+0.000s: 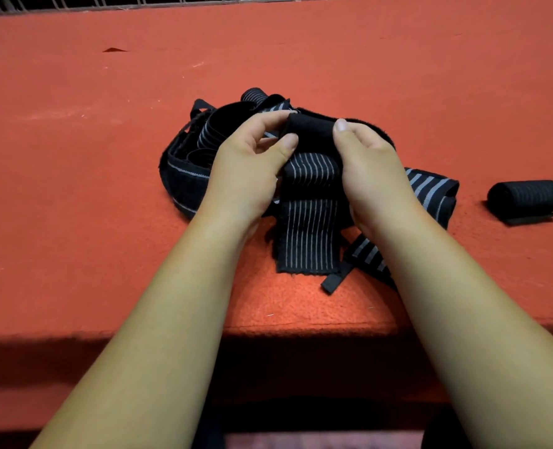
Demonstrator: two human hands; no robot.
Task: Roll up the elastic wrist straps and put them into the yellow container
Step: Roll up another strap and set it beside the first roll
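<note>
A black elastic wrist strap with thin grey stripes (307, 222) hangs from both hands down onto the red surface. Its top end is curled into a small roll between my hands. My left hand (249, 163) pinches the roll's left side with thumb and fingers. My right hand (366, 163) pinches its right side. Behind and to the left lies a tangled pile of more black and grey straps (191, 147). Another striped strap (430, 189) lies under my right wrist. A fully rolled strap (526, 197) rests at the right. No yellow container is in view.
The red felt-covered table (106, 222) spreads wide to the left and back. Its front edge (74, 335) drops off into shadow near my forearms. A white wire grid (139, 3) runs along the far edge.
</note>
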